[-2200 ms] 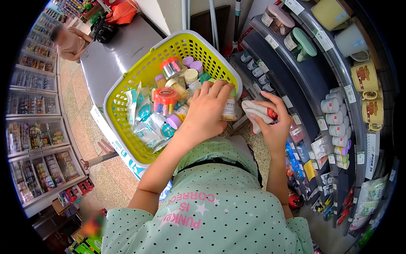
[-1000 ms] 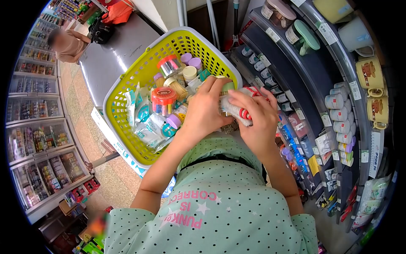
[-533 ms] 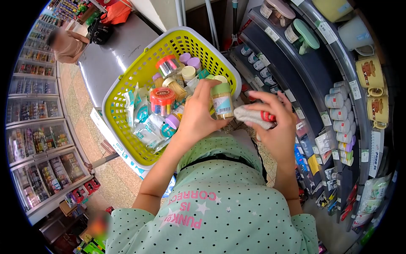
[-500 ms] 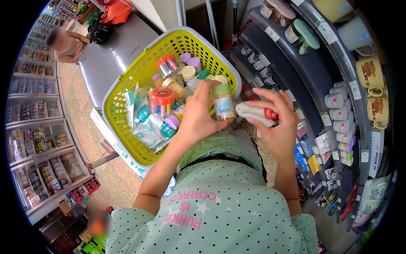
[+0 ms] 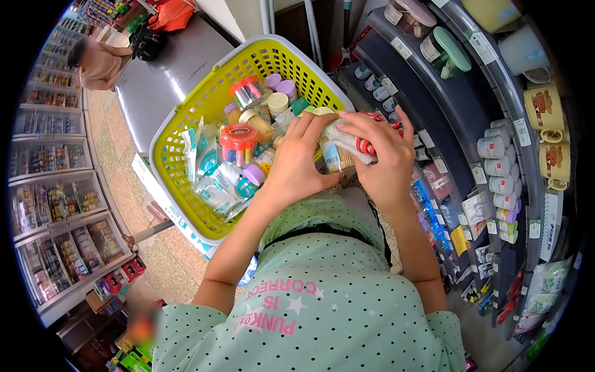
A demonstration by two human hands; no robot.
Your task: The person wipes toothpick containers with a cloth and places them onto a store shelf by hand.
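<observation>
My left hand (image 5: 292,166) is closed round a small clear toothpick jar (image 5: 335,157) with a barcode label, held over the near right side of the basket. In my right hand (image 5: 385,162) is a bunched greyish-white knitted cloth (image 5: 348,137) with red bands. The cloth lies against the top of the jar and covers its lid. Below and beyond my left hand, the yellow-green basket (image 5: 175,124) holds a red-lidded tub of coloured sticks (image 5: 239,144), several toothpick jars and white-and-teal packets (image 5: 221,189).
To the right, curved dark shelves carry mugs (image 5: 545,105), white cups (image 5: 493,147) and small packaged goods. A grey table (image 5: 155,99) with a black bag (image 5: 147,44) stands behind the basket. A person (image 5: 99,65) is at the far left, near display drawers (image 5: 59,189).
My right hand has moved left with the cloth, from beside the jar onto its top. The green lid, visible before, is now covered. My left hand keeps its hold.
</observation>
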